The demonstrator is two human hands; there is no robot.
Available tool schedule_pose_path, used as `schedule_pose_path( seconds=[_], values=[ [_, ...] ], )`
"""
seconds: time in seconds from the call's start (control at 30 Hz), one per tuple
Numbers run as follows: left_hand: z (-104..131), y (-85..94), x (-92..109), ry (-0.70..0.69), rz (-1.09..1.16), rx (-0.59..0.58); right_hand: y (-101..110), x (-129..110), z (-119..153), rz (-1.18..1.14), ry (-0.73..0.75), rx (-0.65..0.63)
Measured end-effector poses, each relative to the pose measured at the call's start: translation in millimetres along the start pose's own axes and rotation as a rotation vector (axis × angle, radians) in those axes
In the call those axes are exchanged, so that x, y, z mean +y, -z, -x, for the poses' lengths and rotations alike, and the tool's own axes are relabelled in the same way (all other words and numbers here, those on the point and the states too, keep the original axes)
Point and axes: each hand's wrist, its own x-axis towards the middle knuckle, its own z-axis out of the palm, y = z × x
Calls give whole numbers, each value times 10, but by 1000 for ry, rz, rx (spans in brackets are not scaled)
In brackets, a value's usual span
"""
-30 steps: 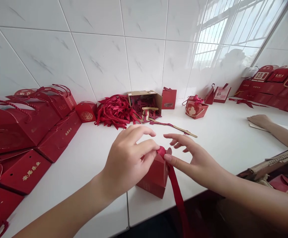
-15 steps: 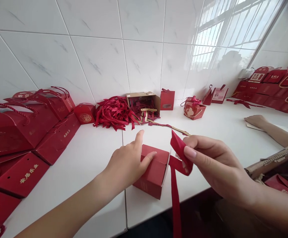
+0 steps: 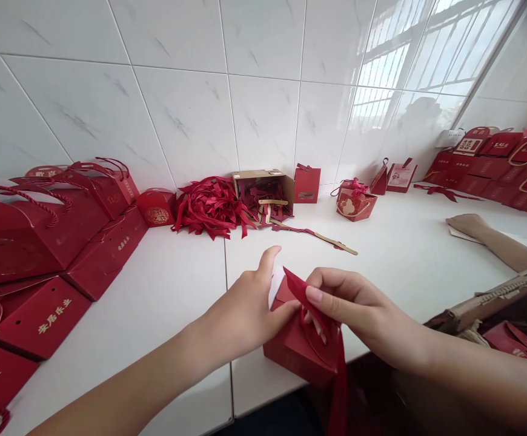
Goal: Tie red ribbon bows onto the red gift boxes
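A small red gift box [image 3: 293, 354] sits at the front edge of the white table. My left hand [image 3: 248, 312] grips it from the left, its thumb over the top and its index finger raised; the other fingers are hidden behind the box. A white inner face of a flap [image 3: 277, 283] shows beside that hand. Between thumb and fingers, my right hand [image 3: 372, 312] pinches a folded red ribbon [image 3: 293, 283] just above the box top. The ribbon's long tail hangs past the box's right side and below the table edge.
Red boxes [image 3: 54, 312] are stacked on the left. A ribbon heap [image 3: 211, 206] and an open carton [image 3: 263, 175] lie by the wall. Finished boxes [image 3: 357, 203] stand behind. Another person's hand [image 3: 467, 224] rests at the right, near a cardboard carton [image 3: 472, 297].
My right hand has moved left with the ribbon, onto the box top. The box has shifted right and toward me and turned; a white flap face now shows. My left hand has followed it.
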Motion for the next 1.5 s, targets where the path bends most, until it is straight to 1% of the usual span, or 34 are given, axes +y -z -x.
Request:
schedule_pose_path(
  seconds=[0.1,0.17,0.23,0.3,0.43,0.57,0.7,0.83,0.97,1.1,1.33,1.43,1.5],
  values=[
    [17,51,20,16,175,-97,1,-15,-26,61,-135,68],
    [16,86,16,14,251,-154,11,-33,-45,87,-196,98],
    [8,117,3,17,274,-213,21,-44,-57,104,-235,101],
    [0,140,-11,15,275,-238,29,-46,-61,119,-261,85],
    [-6,161,-21,8,294,-248,38,-34,-60,139,-280,64],
    [-13,165,-7,36,275,-266,40,-36,-66,148,-285,72],
    [-28,159,4,20,275,-249,39,-54,-65,147,-289,85],
    [-7,147,21,12,263,-251,35,-61,-61,141,-300,73],
    [61,125,56,28,296,-260,31,-70,-54,126,-285,69],
    [113,107,79,28,302,-237,26,-81,-48,109,-274,65],
    [99,111,50,38,293,-259,39,-70,-47,50,-242,61],
    [111,111,63,50,278,-269,42,-66,-51,101,-272,72],
    [132,102,80,45,284,-247,44,-59,-59,153,-304,81]
  ],
)
